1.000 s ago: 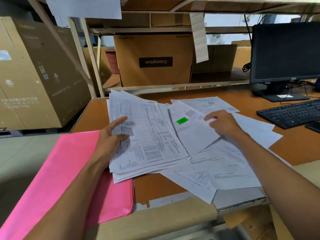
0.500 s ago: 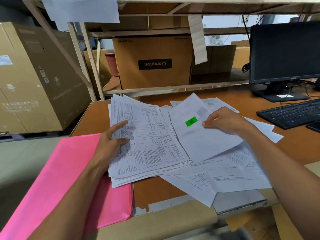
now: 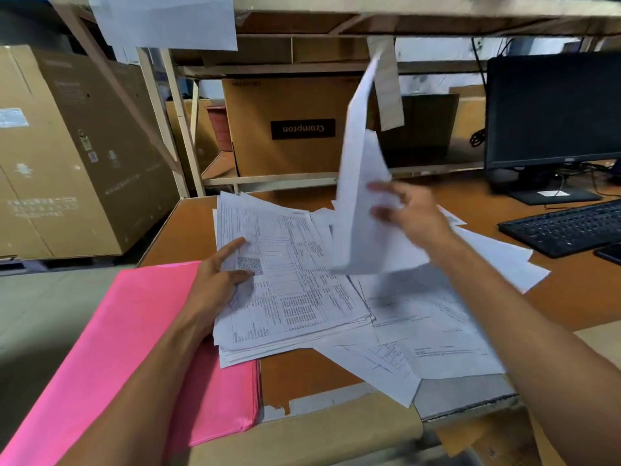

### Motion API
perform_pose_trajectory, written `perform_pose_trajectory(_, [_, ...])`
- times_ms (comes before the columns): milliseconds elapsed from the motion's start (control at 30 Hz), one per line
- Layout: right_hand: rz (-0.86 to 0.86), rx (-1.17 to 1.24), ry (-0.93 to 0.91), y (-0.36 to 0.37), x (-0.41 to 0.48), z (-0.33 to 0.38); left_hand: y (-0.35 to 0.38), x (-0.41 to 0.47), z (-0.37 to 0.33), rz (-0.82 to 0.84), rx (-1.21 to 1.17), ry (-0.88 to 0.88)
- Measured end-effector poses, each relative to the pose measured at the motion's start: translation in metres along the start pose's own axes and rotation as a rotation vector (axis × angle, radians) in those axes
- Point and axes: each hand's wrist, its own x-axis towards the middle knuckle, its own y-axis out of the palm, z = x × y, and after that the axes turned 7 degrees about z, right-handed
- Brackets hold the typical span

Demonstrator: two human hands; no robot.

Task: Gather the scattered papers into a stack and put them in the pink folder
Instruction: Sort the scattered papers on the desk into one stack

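Where the shelving frame (image 3: 183, 129) met it, an orange-brown desk (image 3: 588, 297) was seen, its near edge chipped. A large carton (image 3: 67, 156) was stood on the floor to the left. A monitor (image 3: 554, 109) and a black keyboard (image 3: 568, 227) were set at the desk's right end. A cardboard box (image 3: 285, 105) was placed on the low shelf behind, and a white sheet (image 3: 164, 18) and a paper strip (image 3: 388, 89) were hung from the shelf above.

On the box's black label (image 3: 303, 128) "Crompton" was printed upside down. A square code and tables were printed on the top page of the stack (image 3: 295, 297); their text was too small to be read.

The pink folder (image 3: 134, 348) was laid at the desk's near left corner, with the stack's left edge overlapping it. Loose sheets (image 3: 437, 338) were fanned out to the right of the stack, partly under it. The left hand (image 3: 215, 284) was pressed flat on the stack, fingers spread. A raised sheet (image 3: 359, 196) was pinched by the right hand (image 3: 413, 213), which was blurred.

Compared with half a second before, that sheet had been swung from just above the pile to nearly upright, so that its green sticker was no longer seen. The left hand had been kept where it was.
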Motion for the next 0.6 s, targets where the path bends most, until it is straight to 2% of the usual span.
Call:
perform_pose_trajectory(100, [0.082,-0.194,0.095,0.039,-0.014,-0.040,0.007,-0.003,-0.005,-0.019,-0.012,0.031])
perform_pose_trajectory(200, [0.126,-0.410,0.125,0.066,-0.020,-0.047,0.015,-0.006,-0.008,-0.027,-0.104,0.018])
perform_pose_trajectory(367, [0.200,-0.493,0.099,0.085,-0.021,-0.039,0.012,-0.009,-0.007,0.061,-0.092,0.064])
perform_pose_trajectory(500, [0.283,-0.489,0.117,0.081,-0.021,-0.036,0.006,-0.006,-0.004,-0.001,0.033,0.064])
perform_pose_trajectory(600, [0.210,-0.501,0.156,0.062,-0.019,-0.037,0.001,-0.002,0.001,0.026,0.146,0.100])
